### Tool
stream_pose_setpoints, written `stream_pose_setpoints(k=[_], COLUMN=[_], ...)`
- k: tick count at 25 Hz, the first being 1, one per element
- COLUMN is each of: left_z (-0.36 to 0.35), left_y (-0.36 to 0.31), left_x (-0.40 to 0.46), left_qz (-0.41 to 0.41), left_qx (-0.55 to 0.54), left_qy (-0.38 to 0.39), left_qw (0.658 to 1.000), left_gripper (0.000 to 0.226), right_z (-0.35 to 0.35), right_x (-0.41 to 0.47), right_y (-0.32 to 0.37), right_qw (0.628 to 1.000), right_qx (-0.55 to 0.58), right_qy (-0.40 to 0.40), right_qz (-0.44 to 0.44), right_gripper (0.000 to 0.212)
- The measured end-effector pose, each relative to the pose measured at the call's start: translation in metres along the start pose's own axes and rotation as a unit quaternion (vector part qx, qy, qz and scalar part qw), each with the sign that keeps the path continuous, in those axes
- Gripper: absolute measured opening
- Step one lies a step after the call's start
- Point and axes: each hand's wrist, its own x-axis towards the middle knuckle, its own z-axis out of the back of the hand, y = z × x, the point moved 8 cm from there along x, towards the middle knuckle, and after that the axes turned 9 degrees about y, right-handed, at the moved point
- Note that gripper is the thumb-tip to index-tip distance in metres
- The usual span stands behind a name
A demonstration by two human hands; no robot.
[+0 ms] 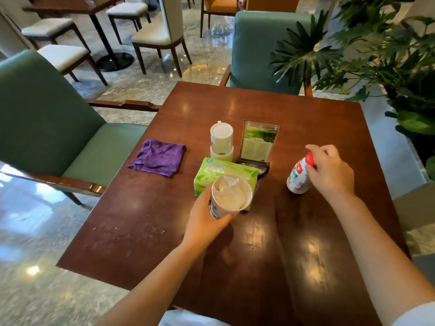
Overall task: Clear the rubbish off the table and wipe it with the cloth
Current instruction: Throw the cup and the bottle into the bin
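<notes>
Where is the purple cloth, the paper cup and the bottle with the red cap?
purple cloth (158,158), head view, middle of the crumpled fabric.
paper cup (231,196), head view, tissue-stuffed mouth.
bottle (298,176), head view, white labelled side below the cap.

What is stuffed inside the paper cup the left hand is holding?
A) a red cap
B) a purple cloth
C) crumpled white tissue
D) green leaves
C: the paper cup gripped by the left hand is filled with crumpled white tissue, while the purple cloth lies apart on the table.
</notes>
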Motion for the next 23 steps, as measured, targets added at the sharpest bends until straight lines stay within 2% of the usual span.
stream_pose_setpoints(k=[6,14,19,23], left_z=[0.051,0.159,0.255,0.346], left_y=[0.004,-0.001,0.030,0.080], left_x=[-0.007,-0.041,-0.070,-0.096], left_qz=[-0.017,-0.044,-0.019,0.003], left_qx=[-0.007,0.042,0.048,0.030], left_qy=[-0.073,-0.152,-0.226,-0.263], left_qw=[0.997,0.987,0.973,0.964], left_gripper=[0.076,0.071,0.072,0.071], right_z=[0.048,0.038,0.011,-0.026], right_x=[-0.053,-0.086,-0.104,-0.123], right_y=[0.075,0.223,0.330,0.433], right_qw=[0.991,0.947,0.922,0.910], right_qx=[0.054,0.185,0.173,0.138], right_qy=[-0.049,0.020,0.043,0.054], right_qz=[0.111,0.262,0.345,0.388], right_gripper=[0.045,0.044,0.044,0.043])
